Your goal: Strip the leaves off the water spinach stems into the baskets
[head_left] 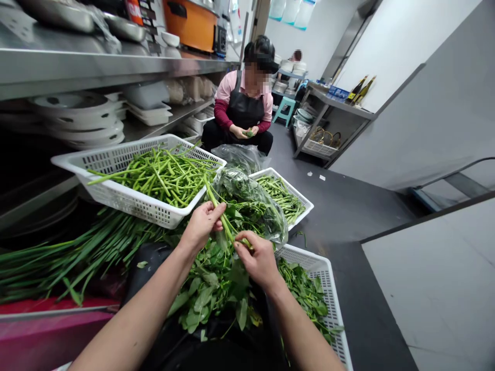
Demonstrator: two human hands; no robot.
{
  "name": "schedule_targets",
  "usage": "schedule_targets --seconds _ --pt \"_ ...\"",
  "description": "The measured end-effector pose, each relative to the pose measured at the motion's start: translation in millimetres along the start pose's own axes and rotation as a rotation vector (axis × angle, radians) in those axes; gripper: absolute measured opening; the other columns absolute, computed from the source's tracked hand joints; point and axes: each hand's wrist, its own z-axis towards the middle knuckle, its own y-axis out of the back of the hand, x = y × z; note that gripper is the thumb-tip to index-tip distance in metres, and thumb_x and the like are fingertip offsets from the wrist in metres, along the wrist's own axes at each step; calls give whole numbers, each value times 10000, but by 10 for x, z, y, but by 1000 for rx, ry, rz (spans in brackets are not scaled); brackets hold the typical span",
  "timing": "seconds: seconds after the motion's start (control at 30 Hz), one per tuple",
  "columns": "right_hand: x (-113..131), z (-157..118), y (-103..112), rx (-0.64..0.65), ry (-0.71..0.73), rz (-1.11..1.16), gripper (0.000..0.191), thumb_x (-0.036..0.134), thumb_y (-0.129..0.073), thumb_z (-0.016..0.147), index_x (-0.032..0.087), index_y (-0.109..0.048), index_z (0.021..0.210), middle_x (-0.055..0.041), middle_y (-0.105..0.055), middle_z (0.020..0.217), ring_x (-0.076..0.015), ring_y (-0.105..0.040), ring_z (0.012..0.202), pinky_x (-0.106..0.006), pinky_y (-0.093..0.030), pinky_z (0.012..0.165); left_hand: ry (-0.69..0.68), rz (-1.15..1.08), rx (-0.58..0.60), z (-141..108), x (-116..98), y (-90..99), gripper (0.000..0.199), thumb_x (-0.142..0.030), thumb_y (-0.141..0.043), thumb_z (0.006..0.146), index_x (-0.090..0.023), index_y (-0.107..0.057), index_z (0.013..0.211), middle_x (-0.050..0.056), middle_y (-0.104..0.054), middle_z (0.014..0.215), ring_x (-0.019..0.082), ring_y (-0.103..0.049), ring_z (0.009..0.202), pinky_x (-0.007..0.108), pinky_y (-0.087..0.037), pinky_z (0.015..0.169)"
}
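Observation:
My left hand (pixel 204 220) is closed around some long green vegetable stems (pixel 215 198), which look like water spinach. Lower down on the same stems, my right hand (pixel 256 256) pinches with thumb and fingers. Loose leafy greens (pixel 207 291) lie heaped on my lap beneath both hands. Beyond my left hand stands a white basket (pixel 154 217) holding bare green stems (pixel 166 175). A clear plastic bag (pixel 266 206) of leafy greens lies just past my hands. To the right of my lap, another white basket (pixel 328 281) contains leaves (pixel 305 296).
A person (pixel 247 98) crouches ahead, holding something green in both hands. A smaller white basket (pixel 307 206) of cut green stalks sits on the floor. Long green stalks (pixel 96 252) lie at left under a steel shelf (pixel 116 72). A metal cart (pixel 328 113) stands farther back.

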Motion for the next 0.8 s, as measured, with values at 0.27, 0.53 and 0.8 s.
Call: schedule_targets --seconds 0.27,0.53,0.8 --pt "-303 228 -173 -179 -306 305 215 339 -423 691 205 -365 532 61 -312 486 -81 -267 438 -210 -227 429 -10 2 45 -206 60 -67 447 -531 -711 543 -177 -458 644 -103 -448 472 39 -431 395 151 -391 395" --pt "-854 -524 753 -95 -447 -85 205 370 -595 659 184 -547 588 19 -480 523 -119 -418 496 -219 -291 464 157 -31 88 -220 135 17 446 -448 -772 483 -153 -541 725 -52 -569 613 59 -534 535 154 -446 493" --pt "-76 -429 168 22 61 -516 217 347 -545 837 175 -565 706 -48 -601 684 -149 -527 639 -242 -345 604 68 122 46 -305 404 -219 422 -465 -735 515 -187 -421 560 -65 -500 431 78 -467 417 186 -370 436"
